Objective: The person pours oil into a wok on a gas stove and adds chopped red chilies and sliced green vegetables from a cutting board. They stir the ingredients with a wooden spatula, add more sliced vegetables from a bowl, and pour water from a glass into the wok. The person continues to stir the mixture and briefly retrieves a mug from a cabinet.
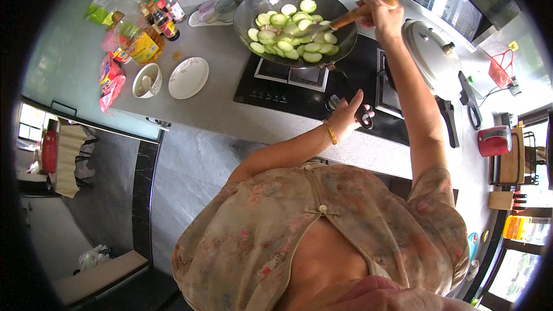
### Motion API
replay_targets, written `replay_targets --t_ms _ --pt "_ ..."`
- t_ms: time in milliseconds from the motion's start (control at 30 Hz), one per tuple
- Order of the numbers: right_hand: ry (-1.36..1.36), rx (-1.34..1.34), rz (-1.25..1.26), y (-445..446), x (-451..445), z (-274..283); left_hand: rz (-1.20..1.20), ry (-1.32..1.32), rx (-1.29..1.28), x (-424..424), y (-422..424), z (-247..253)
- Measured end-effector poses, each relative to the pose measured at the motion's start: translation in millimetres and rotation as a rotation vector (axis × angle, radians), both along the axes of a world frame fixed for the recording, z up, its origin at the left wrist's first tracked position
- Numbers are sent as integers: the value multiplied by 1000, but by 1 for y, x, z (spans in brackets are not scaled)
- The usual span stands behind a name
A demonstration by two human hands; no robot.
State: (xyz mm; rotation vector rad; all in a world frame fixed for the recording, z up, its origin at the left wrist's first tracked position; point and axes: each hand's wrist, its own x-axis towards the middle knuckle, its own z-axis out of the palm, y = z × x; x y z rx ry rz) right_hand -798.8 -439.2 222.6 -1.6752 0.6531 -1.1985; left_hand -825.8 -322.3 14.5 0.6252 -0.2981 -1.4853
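Note:
A large dark wok [246, 21] stands over the rear left part of the black gas hob [276, 97]. Sliced green squash or zucchini [285, 46] lies inside, with a few pieces that look like meat. My right hand [382, 15] grips the wooden handle [352, 15] of a spatula, whose metal blade is among the slices. Near the hob's front edge, my left hand [345, 116] is around the black wok handle [365, 119], its thumb raised; a gold-coloured bracelet circles that wrist.
Left on the counter are a white plate [189, 77], a bowl with a spoon [147, 81], an oil bottle [144, 47], sauce bottles [166, 26] and pink packets [111, 80]. A lidded pressure cooker [432, 58] stands right of my right arm, with a red jug [494, 141] beyond.

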Motion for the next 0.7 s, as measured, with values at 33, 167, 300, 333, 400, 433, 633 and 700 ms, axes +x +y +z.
replay_targets --t_ms 33,167,300,333,400,433,633,700 --pt "-79 24 -26 -3 3 -9 5 64 -14 -6 -1 8" --pt "-135 233 21 -14 21 -81 6 29 -52 -11 1 18" --pt "1 135 45 -17 6 -79 34 -78 -107 -11 21 43" --pt "10 88 120 -14 -2 -67 35 -89 -152 -10 23 38" --pt "91 -30 164 -10 -24 -34 -2 -155 -127 -7 29 41" --pt "173 -90 143 -5 -34 -24 31 -118 -96 -10 34 45" --pt "35 -22 34 -17 -35 -80 17 -153 6 -13 37 51" --pt "45 41 46 -19 -20 -77 -1 -141 -30 -10 34 48"
